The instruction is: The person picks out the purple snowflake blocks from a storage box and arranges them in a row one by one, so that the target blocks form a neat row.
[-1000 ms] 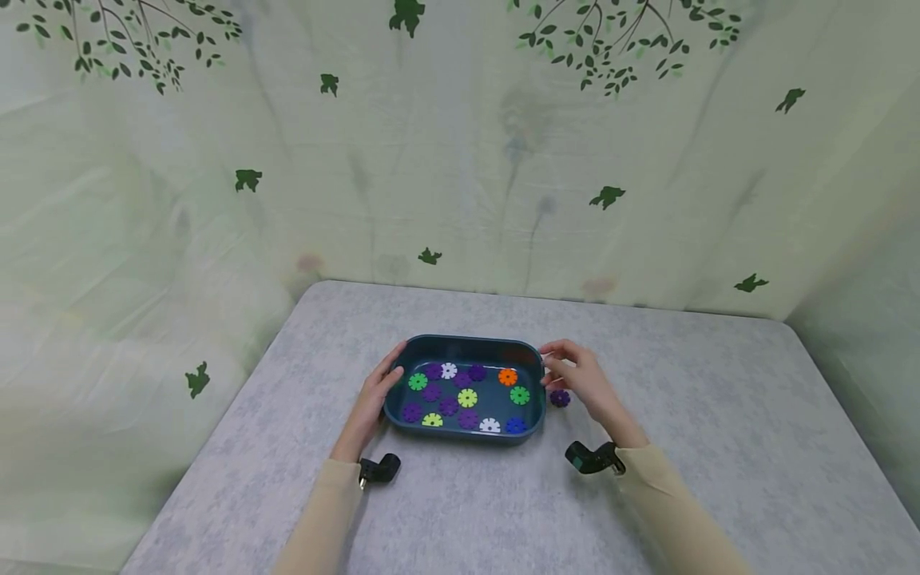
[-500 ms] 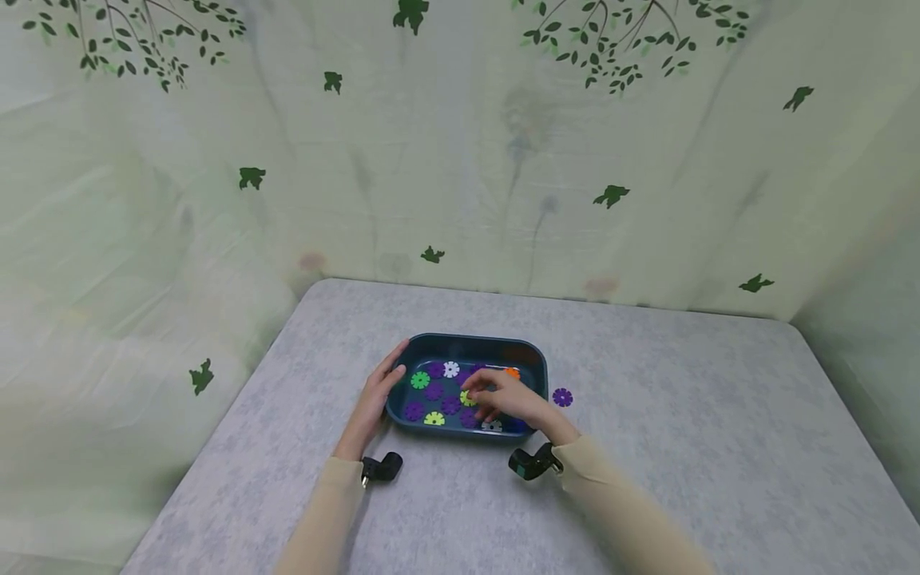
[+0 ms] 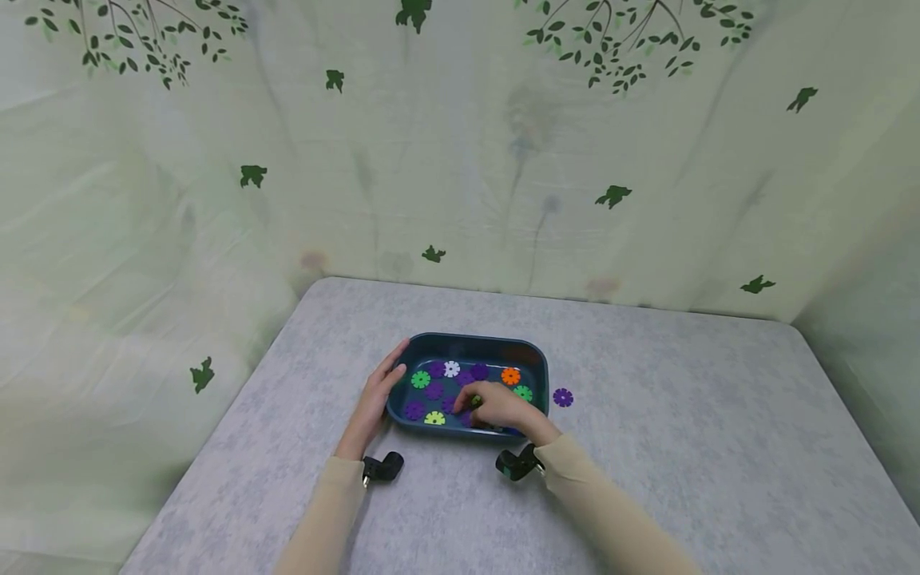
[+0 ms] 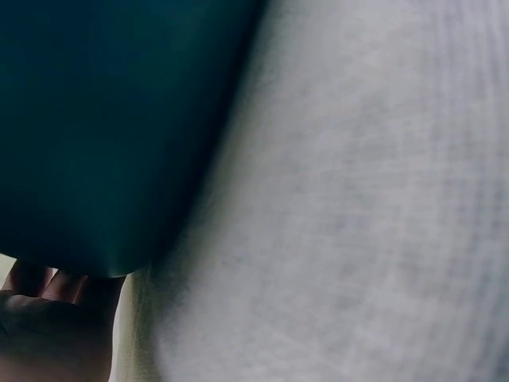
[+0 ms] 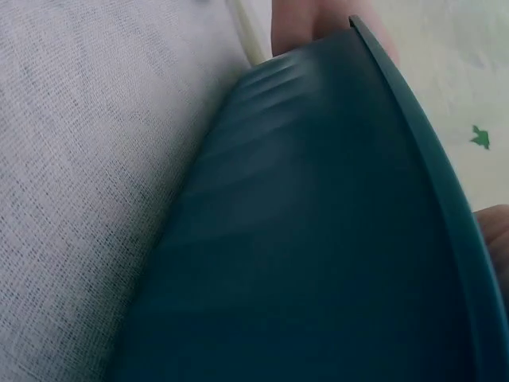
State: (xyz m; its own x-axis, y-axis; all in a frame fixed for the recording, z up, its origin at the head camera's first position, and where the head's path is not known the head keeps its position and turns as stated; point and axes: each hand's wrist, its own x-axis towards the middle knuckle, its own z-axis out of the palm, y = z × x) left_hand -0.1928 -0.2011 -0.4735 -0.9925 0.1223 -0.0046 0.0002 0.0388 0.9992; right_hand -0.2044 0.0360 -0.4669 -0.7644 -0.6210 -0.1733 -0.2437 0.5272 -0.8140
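Note:
A dark teal tray stands on the table with several notched plastic snowflake discs lying in it. My left hand holds the tray's left end, its thumb at the rim and its fingers along the outside. Over the near right wall, my right hand reaches in, bent fingers pointing down and index and thumb apart. It covers some discs, so contact at the fingertips is unclear. Still visible are a green disc, a white disc, an orange disc and a yellow disc.
Outside the tray, close to its right wall, a purple disc lies on the grey table. A pale curtain with leaf prints hangs behind the far table edge.
My right hand has moved left from the tray's right side into the tray, then lower among the discs. The purple disc outside remains there. My left hand keeps its place.

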